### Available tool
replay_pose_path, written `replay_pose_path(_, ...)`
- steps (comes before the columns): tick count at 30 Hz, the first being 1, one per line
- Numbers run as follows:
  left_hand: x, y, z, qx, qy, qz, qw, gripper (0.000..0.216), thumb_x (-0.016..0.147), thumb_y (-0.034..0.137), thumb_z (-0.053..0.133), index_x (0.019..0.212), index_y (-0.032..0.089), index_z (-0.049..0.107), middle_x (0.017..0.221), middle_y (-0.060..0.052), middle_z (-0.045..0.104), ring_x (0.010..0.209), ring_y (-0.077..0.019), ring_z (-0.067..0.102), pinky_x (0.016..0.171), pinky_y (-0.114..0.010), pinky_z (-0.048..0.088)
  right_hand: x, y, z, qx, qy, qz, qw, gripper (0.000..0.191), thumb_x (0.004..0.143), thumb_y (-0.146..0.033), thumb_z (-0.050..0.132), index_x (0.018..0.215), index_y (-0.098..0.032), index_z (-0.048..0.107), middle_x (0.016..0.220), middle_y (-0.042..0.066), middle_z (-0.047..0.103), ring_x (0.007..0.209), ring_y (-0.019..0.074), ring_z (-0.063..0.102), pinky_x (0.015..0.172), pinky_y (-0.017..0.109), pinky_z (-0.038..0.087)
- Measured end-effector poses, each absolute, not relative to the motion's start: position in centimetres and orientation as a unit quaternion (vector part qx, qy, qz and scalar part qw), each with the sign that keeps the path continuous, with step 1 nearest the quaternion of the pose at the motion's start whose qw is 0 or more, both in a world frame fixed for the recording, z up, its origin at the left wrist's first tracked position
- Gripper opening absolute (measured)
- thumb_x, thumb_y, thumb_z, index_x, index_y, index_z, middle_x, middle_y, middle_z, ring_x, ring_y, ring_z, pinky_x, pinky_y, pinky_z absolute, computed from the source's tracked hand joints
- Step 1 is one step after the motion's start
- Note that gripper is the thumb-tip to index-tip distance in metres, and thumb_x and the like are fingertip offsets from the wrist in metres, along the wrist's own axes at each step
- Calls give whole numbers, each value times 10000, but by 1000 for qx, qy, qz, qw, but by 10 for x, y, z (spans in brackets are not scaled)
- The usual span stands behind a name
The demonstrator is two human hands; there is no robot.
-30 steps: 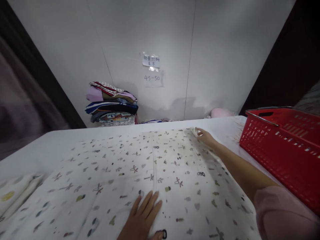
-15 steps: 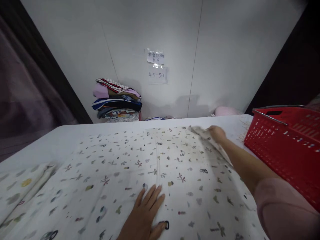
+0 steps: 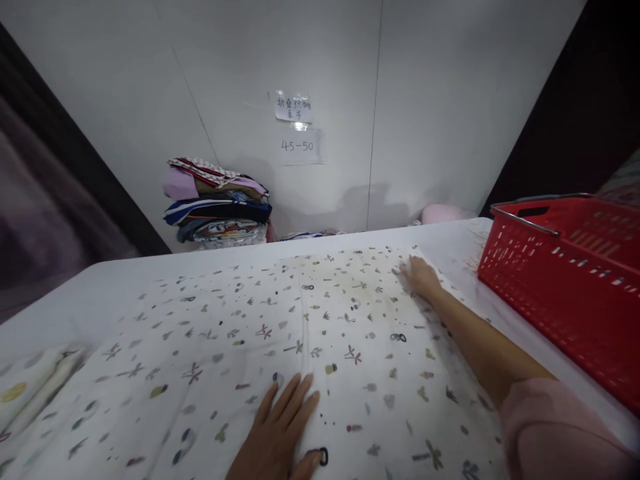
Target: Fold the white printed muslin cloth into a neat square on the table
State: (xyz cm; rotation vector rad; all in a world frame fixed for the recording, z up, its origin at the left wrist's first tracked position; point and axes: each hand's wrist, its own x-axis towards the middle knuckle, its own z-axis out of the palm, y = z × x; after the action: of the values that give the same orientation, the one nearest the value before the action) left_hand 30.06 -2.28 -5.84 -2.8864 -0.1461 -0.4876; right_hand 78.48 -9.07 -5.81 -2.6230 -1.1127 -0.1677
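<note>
A white cloth (image 3: 240,347) printed with small coloured figures lies spread over the white table (image 3: 115,280). My left hand (image 3: 280,430) rests flat on its near edge, fingers stretched out and open. My right hand (image 3: 420,277) reaches to the far right corner of the cloth and lies palm down on it, fingers extended. A pink sleeve (image 3: 560,433) covers my right upper arm at the lower right.
A red plastic basket (image 3: 565,280) with a metal handle stands on the table's right side. Another folded printed cloth (image 3: 25,387) lies at the left edge. Behind the table a stack of folded fabrics (image 3: 217,207) leans against the white wall, under two paper labels (image 3: 297,130).
My right hand was pinching the lifted far right corner of the cloth. It has laid the corner down and now rests flat on it. My left hand has stayed in place.
</note>
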Motion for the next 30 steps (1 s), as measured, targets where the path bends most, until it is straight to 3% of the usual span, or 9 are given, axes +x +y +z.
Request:
replay_pose_path(5,301,-22,-51,-983,-53,-152,83,697,874,574,438,1480,288,243,1464,-14,407,1317,-238,408,1073,-403,343,833,-109,-46,-919,-384,27,90,540,937,-514,248,1284,-163,466,1452,132,392,1353,287,293,1062,522,266)
replay_pose_path(9,302,-22,-48,-984,-47,-142,98,685,886,569,415,1483,291,229,1454,-8,420,1302,-230,427,1052,-390,356,842,-108,-52,-940,-334,23,59,590,920,-543,246,1312,-154,454,1477,143,343,1368,319,243,1056,605,202)
replay_pose_path(13,304,-21,-52,-976,-45,-149,153,706,878,607,393,1478,259,261,1455,-8,416,1312,-226,405,1045,-368,345,838,-96,-55,-943,-328,-23,54,641,909,-540,271,1336,-92,438,1469,189,337,1374,320,224,1079,579,173)
replay_pose_path(17,303,-18,-58,-971,-31,-156,180,714,867,639,380,1465,257,299,1443,-9,434,1312,-221,398,1049,-368,326,843,-87,-56,-927,-368,-27,64,632,912,-530,268,1378,-118,387,1520,152,262,1395,287,196,1103,522,170)
replay_pose_path(24,300,-18,-56,-988,-47,-120,88,675,890,576,399,1482,298,230,1469,-9,395,1317,-237,407,1070,-404,334,844,-81,-56,-935,-348,13,64,587,906,-541,263,1255,-130,494,1459,166,364,1336,309,301,1050,583,224)
replay_pose_path(27,299,-25,-49,-989,-64,-117,59,659,898,537,423,1478,276,251,1487,-26,366,1338,-250,381,1086,-432,324,827,-94,-53,-936,-347,21,54,554,915,-525,243,1190,-143,535,1400,158,435,1308,308,348,1028,602,250)
replay_pose_path(30,299,-31,-44,-990,-84,-110,16,625,900,499,450,1463,276,292,1506,-28,333,1358,-253,350,1100,-454,313,805,-130,-55,-930,-364,23,41,544,914,-536,247,1218,-183,528,1431,137,409,1321,291,354,1044,590,246)
